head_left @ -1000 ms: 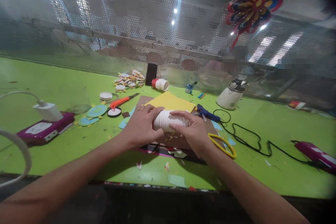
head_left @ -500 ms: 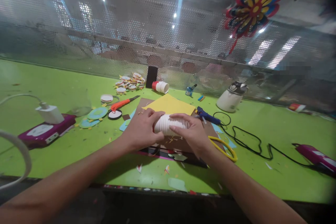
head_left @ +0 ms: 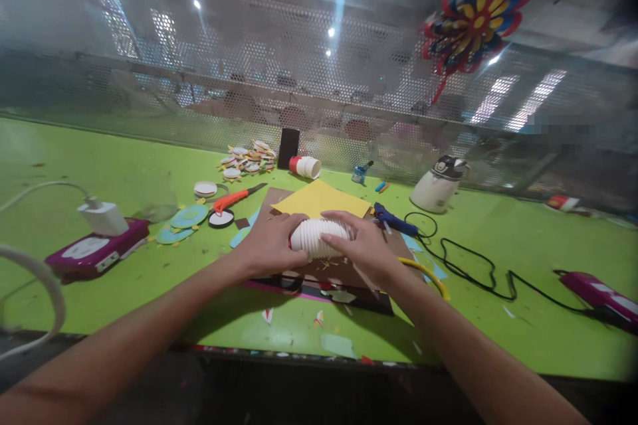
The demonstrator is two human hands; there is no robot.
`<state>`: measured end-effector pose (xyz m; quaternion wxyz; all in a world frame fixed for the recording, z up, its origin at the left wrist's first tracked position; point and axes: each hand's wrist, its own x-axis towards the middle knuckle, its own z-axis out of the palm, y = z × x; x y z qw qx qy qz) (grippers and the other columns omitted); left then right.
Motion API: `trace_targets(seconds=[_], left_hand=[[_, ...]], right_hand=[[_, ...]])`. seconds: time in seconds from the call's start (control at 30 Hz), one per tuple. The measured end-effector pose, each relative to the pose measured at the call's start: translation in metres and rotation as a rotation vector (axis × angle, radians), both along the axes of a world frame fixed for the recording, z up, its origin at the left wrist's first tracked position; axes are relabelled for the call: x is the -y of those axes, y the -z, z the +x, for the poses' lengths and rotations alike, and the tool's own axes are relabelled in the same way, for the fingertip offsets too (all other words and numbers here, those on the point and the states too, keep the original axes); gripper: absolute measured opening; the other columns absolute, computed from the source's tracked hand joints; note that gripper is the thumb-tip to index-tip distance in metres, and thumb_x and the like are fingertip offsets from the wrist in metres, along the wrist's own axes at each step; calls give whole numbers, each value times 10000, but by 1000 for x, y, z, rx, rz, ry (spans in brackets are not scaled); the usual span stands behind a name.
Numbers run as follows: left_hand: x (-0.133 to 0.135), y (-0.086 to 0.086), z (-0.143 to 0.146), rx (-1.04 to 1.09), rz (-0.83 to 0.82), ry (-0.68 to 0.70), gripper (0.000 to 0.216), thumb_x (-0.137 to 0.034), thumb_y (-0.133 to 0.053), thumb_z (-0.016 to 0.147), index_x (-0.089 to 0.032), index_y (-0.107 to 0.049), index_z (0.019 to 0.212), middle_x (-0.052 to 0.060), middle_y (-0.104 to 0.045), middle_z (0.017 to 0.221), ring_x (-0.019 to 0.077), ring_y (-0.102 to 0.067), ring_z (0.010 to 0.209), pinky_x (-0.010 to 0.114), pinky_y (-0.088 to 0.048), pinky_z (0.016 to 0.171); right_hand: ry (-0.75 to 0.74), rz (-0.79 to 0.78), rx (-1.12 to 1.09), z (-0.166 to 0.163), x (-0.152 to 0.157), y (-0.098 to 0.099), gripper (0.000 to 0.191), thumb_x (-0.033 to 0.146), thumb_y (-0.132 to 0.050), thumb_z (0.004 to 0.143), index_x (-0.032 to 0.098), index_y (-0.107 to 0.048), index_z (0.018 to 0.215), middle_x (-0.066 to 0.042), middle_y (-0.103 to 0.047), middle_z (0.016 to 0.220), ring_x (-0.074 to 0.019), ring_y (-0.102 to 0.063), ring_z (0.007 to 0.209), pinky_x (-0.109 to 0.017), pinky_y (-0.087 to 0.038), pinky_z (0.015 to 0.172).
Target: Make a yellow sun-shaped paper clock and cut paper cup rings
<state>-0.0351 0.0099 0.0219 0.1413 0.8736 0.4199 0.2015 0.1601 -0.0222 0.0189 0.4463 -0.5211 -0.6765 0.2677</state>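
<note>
A white, ribbed stack that looks like nested paper cups (head_left: 319, 238) lies on its side between my two hands, with a bit of red at its left end. My left hand (head_left: 274, 242) is closed round the left end, thumb below and fingers above. Round the right end, my right hand (head_left: 361, 242) grips with its thumb on the near side and fingers over the top. Beneath them is a brown board (head_left: 326, 273), and a yellow sheet (head_left: 321, 198) lies just behind the stack.
An orange-handled cutter (head_left: 232, 200) and a black-rimmed tape roll (head_left: 220, 218) lie to the left. On the right are a blue glue gun (head_left: 396, 218) with its black cord, a yellow ring (head_left: 433, 275) and a white kettle (head_left: 438, 186). Purple extension boxes (head_left: 94, 251) flank the work area.
The ribbed stack looks a little shorter and more evenly closed up, with my hands slightly nearer each other. The view has shifted slightly.
</note>
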Motion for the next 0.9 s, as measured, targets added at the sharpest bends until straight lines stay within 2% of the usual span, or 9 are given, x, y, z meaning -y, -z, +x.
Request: trace_targets(seconds=[0.13, 0.2, 0.27, 0.33, 0.4, 0.5, 0.57, 0.63, 0.9], left_hand=[[-1, 3, -1, -6, 11, -30, 573, -353, -594, 697, -196, -570, 1247, 91, -656, 1144, 309, -592, 1033, 404, -490, 827], [-2, 4, -3, -1, 16, -37, 565, -357, -596, 697, -202, -573, 1239, 86, -658, 1125, 303, -604, 1007, 397, -494, 809], [-3, 5, -3, -5, 26, -38, 555, -370, -601, 696, -203, -580, 1225, 88, -659, 1108, 308, -607, 996, 402, -496, 793], [-2, 4, -3, -14, 39, -30, 547, -381, -609, 692, -194, -591, 1206, 97, -657, 1103, 317, -600, 1005, 419, -490, 807], [0, 3, -2, -18, 47, -16, 547, -381, -615, 691, -190, -592, 1203, 102, -653, 1101, 318, -590, 1020, 429, -484, 829], [4, 2, 0, -16, 60, 4, 556, -372, -617, 695, -196, -582, 1221, 96, -644, 1094, 308, -581, 1026, 427, -476, 854], [6, 3, 0, -26, 87, 11, 574, -371, -618, 697, -188, -572, 1239, 102, -638, 1098, 310, -574, 1031, 437, -465, 877], [7, 4, -1, -46, 119, 19, 589, -380, -618, 703, -182, -560, 1254, 111, -631, 1113, 320, -565, 1044, 449, -454, 894], [13, 7, 2, -98, 208, 82, 530, -390, -612, 726, -221, -564, 1226, 105, -626, 1126, 326, -557, 1050, 450, -420, 912]], right_hand=[[59, -6, 169, 6, 8, -10, 582, 283, -700, 713, 113, -581, 1257, -157, -677, 1105, -299, -638, 980, -463, -489, 855], [157, 90, 319, 10, 15, -15, 565, 333, -675, 772, 113, -563, 1280, -142, -694, 997, -290, -652, 892, -468, -495, 825], [245, 266, 435, 16, 21, -22, 483, 397, -637, 828, 133, -595, 1230, -122, -682, 938, -270, -645, 852, -458, -498, 816], [213, 438, 499, 22, 22, -27, 426, 423, -625, 849, 161, -617, 1185, -128, -654, 1025, -271, -617, 957, -453, -487, 868], [65, 498, 575, 26, 17, -31, 447, 429, -647, 839, 192, -602, 1215, -131, -620, 1163, -282, -556, 1110, -465, -453, 950], [-110, 346, 625, 29, 4, -31, 532, 461, -652, 825, 224, -554, 1292, -119, -585, 1294, -289, -521, 1200, -496, -418, 1005], [-149, 195, 604, 27, -3, -26, 547, 472, -639, 825, 229, -545, 1305, -114, -590, 1314, -286, -562, 1170, -490, -441, 980], [-174, 118, 603, 25, -7, -22, 566, 468, -656, 804, 217, -554, 1301, -111, -609, 1304, -284, -591, 1137, -468, -462, 951], [-115, 101, 870, 19, 0, -23, 549, 550, -686, 738, 267, -654, 1206, -104, -703, 1133, -341, -646, 997, -457, -485, 823]])
